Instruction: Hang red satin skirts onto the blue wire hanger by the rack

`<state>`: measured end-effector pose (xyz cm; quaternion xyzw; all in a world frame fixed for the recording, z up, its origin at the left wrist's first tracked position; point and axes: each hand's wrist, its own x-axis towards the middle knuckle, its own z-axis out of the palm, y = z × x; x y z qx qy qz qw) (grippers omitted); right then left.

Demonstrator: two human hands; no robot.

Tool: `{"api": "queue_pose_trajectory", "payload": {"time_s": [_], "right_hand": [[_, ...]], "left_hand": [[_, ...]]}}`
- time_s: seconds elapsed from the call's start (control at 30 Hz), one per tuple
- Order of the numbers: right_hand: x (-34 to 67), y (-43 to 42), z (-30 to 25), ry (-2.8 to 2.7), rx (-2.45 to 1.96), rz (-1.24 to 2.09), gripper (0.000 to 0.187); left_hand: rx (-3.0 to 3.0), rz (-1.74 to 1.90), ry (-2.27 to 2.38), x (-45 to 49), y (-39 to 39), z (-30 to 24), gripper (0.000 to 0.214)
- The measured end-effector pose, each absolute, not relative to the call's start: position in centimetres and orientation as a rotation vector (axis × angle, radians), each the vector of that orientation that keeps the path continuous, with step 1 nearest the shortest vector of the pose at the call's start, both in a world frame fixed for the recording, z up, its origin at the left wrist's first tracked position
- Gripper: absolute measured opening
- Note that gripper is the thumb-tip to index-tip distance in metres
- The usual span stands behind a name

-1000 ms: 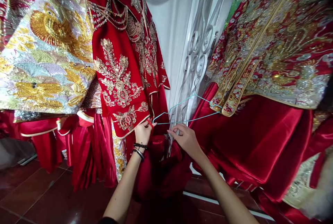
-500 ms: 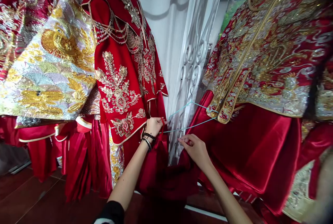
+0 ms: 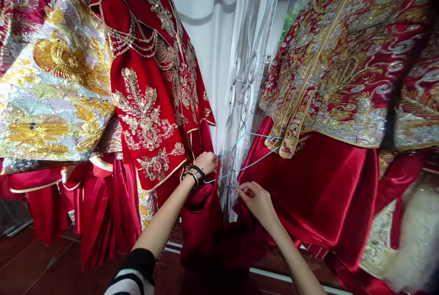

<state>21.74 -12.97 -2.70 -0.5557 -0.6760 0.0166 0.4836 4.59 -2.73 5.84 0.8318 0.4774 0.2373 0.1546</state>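
A thin light-blue hanger (image 3: 245, 133) with a dark hook tilts in front of me. Below it hangs a dark red garment (image 3: 202, 222), its lower part lost in shadow. My left hand (image 3: 207, 163), wearing dark bracelets, pinches a thin red strap (image 3: 218, 174) of this garment beside the hanger's left end. On the other side, my right hand (image 3: 255, 198) is closed in a pinch below the hanger's lower bar, at the garment's right upper edge. What lies between its fingertips is too small to make out.
A red jacket (image 3: 147, 107) with beaded embroidery hangs on the left, beside a gold-and-pastel sequined garment (image 3: 65, 98). To the right hang an embroidered jacket (image 3: 329, 71) and a shiny red skirt (image 3: 318, 185). White scrolled metalwork (image 3: 236, 80) and a pale curtain (image 3: 202, 43) stand behind.
My left hand has shifted slightly left, and the hanger's left end now shows below it, beside the strap. The right hand stays pinched near the hanger. The view has turned a little right.
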Motion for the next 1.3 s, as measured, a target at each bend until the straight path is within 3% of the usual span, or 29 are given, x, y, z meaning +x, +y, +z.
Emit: {"api": "queue_pose_trajectory", "payload": {"time_s": [0.13, 0.3, 0.43, 0.6, 0.8, 1.0, 1.13, 1.3], "right_hand": [[21.8, -13.5, -2.7, -1.642, -1.389, 0.064, 0.034], [21.7, -14.4, -3.4, -1.639, -1.427, 0.09, 0.035], [21.5, -14.7, -3.6, -1.656, -1.446, 0.094, 0.034], [20.9, -14.9, -3.5, -1.664, -1.426, 0.101, 0.028], [20.5, -14.9, -3.7, -1.681, -1.415, 0.132, 0.021], [20.4, -14.8, -3.8, -1.7, -1.424, 0.15, 0.019], [20.5, -14.9, -3.9, -1.704, -1.439, 0.145, 0.018], [20.6, -15.1, -4.1, -1.709, -1.436, 0.15, 0.017]], "left_hand": [[2.597, 0.338, 1.309, 5.1, -2.1, 8.0, 0.015], [2.661, 0.285, 1.279, 4.9, -2.4, 10.1, 0.014], [2.786, 0.593, 1.414, 3.4, -5.3, 8.9, 0.007], [2.432, 1.127, 1.763, 0.5, -8.8, 3.0, 0.035], [2.17, 0.526, 1.966, -2.4, -7.8, -4.2, 0.03], [2.163, 0.036, 2.064, -2.8, -7.4, -6.0, 0.028], [2.133, -0.066, 2.103, -2.4, -7.3, -6.1, 0.037], [2.106, -0.109, 2.117, -2.2, -6.7, -6.0, 0.033]]}}
